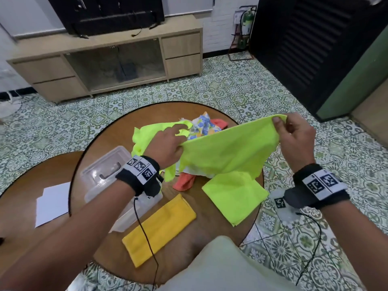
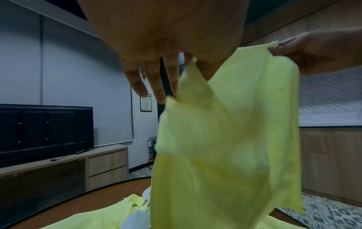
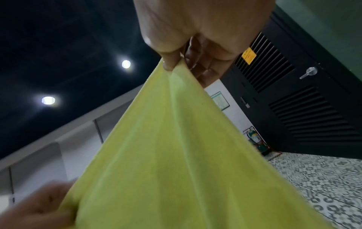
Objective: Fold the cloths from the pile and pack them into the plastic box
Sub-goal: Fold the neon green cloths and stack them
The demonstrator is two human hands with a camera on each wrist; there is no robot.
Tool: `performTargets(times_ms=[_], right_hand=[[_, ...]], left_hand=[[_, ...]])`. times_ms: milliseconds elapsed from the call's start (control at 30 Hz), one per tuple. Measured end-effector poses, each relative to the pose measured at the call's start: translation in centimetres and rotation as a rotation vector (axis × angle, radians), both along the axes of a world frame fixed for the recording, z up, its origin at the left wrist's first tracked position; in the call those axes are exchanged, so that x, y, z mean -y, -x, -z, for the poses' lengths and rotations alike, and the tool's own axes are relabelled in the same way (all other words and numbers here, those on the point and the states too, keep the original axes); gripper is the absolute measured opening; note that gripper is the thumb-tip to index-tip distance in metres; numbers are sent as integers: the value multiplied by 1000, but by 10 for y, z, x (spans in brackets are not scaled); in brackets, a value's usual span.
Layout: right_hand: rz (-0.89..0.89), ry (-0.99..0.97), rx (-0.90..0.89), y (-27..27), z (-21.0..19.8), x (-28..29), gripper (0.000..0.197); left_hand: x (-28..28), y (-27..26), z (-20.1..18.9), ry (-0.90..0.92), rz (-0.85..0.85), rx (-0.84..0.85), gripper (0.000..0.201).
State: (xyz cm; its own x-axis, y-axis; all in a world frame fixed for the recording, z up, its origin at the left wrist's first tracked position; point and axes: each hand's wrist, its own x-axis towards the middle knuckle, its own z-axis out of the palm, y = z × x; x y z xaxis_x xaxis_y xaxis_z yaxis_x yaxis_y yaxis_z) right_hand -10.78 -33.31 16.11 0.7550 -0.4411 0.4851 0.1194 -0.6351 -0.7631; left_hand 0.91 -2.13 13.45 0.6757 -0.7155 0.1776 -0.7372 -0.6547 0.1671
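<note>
A lime-green cloth (image 1: 228, 148) hung in the air above the round wooden worktop (image 1: 210, 234), stretched by its top edge between both hands. The right hand (image 1: 296, 139) pinched one upper corner between thumb and fingertips, its grip clamped on the fabric. The left hand (image 1: 168, 145) held the opposite end of that edge; the left wrist view showed fabric caught near its thumb while three fingers (image 2: 154, 86) pointed out straight, so exactly how that grip closed could not be told. The rest of the cloth drooped toward the pile of cloths (image 1: 195, 129) behind and beneath it, where more lime-green, a blue floral piece and orange pieces lay jumbled; the hanging sheet hid much of the pile.

The clear plastic box (image 1: 105, 177) sat at the worktop's left side, its lid with a handle closed on top; the left forearm covered part of it, and its contents could not be made out. Nearer the person lay a folded yellow cloth (image 1: 159, 227) and, to its right, a folded lime-green cloth (image 1: 235, 198) reaching the worktop's edge. A white sheet (image 1: 52, 202) lay on a second worktop at the left.
</note>
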Motion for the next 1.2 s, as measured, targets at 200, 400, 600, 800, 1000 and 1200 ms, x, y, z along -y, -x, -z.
performTargets(times_ms=[200,400,600,800,1000,1200], right_hand=[[22,-22,76,-4,-28,24,24],[84,-137,99,-3,-42,47,14],[64,-181,169,-2,-59,54,9],[95,-220,157,-6,-67,57,10],[136,-321,96,-10,-67,56,4],[-226,-431,185,5,-78,74,8]], left_hand=[[-7,-18,-17,179,-311,-65,19],[-28,-32,-40,477,-333,-204,10],[-27,-19,-75,1113,-354,-545,11],[-28,-37,-78,1256,-388,-536,14],[-21,-39,-82,1198,-388,-458,20],[-33,-40,-95,1384,-206,-515,20]])
